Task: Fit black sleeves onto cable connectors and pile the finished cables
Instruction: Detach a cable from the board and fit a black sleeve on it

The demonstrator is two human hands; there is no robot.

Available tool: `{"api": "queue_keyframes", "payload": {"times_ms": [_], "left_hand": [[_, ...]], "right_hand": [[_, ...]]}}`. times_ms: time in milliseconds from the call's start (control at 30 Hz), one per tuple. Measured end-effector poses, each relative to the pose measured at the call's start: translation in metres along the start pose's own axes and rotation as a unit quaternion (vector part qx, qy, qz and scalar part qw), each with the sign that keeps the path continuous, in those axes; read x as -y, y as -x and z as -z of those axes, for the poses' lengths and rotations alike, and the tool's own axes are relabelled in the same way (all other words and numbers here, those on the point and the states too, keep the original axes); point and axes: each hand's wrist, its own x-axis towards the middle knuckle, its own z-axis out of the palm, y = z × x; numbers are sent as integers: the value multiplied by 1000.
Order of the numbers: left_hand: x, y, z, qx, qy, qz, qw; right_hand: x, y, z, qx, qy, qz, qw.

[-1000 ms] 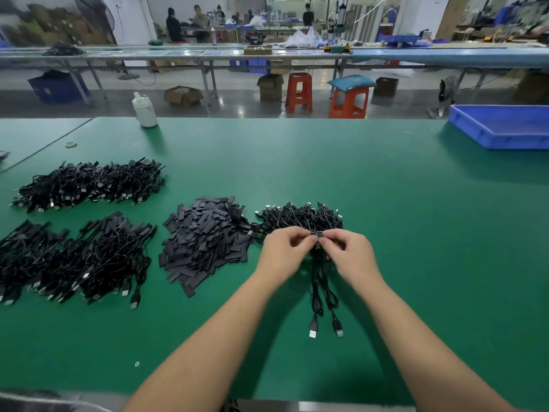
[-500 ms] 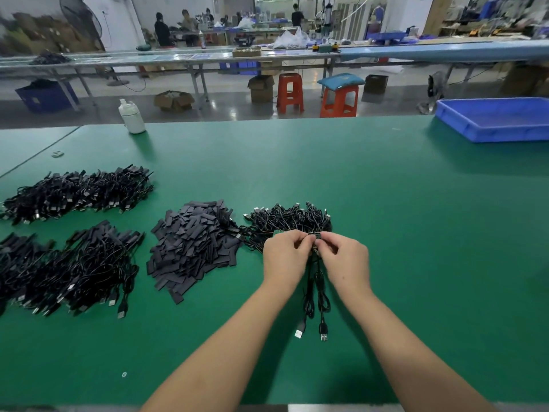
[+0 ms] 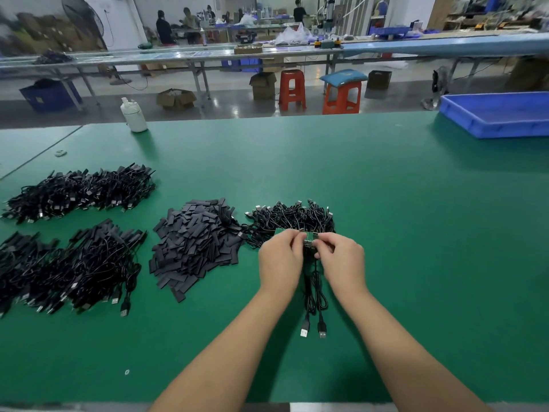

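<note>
cables, two thin black cords with metal-tipped plugs, hang over the green worktop near its front edge. left hand and right hand pinch their small green connector boards. flat matte sleeves lie heaped just left.

Flat black rectangular sleeves are lying heaped beside tangled black USB cables; two thin black cables are hanging from small green connector boards.
</note>
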Motion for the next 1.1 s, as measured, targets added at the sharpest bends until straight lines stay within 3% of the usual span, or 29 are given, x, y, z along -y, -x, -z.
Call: {"api": "queue_keyframes", "payload": {"times_ms": [133, 267, 333, 433, 500, 567, 600, 667, 767, 833, 900, 933, 1000, 1100], "left_hand": [[18, -11, 28, -41, -2, 51, 998], [21, -18, 67, -72, 5, 46, 996], [14, -21, 82, -27, 14, 25, 999], [-1, -20, 91, 100, 40, -7, 994], [-10, -18, 89, 142, 92, 11, 986], [-13, -19, 85, 122, 135, 38, 983], [-12, -20, 84, 104, 146, 47, 983], [-7, -21, 83, 87, 161, 54, 982], [14, -23, 86, 120, 221, 67, 966], [41, -25, 89, 106, 148, 78, 980], [81, -27, 96, 84, -91, 74, 990], [101, -26, 102, 91, -206, 84, 971], [138, -21, 113, 128, -336, 129, 924], [173, -15, 122, 153, -391, 163, 893]], "right_hand": [[-11, -20, 5, 52, 15, -50, 997], [-16, -26, 5, 95, 2, -73, 993], [-15, -23, 3, 80, 14, -53, 995], [-4, -15, 0, 53, 13, 20, 998], [17, -6, -2, 161, -119, -17, 980], [36, 5, -4, 279, -282, -94, 913], [43, 9, -5, 302, -309, -94, 897], [47, 13, -6, 290, -261, -46, 919], [49, 10, -9, 244, -166, -9, 955], [50, 10, -7, 253, -154, -19, 955], [49, 10, -3, 261, -130, -24, 956], [46, 10, -1, 259, -106, -21, 960], [41, 9, 3, 258, -47, -10, 965], [35, 9, 4, 281, -12, -14, 960]]}}
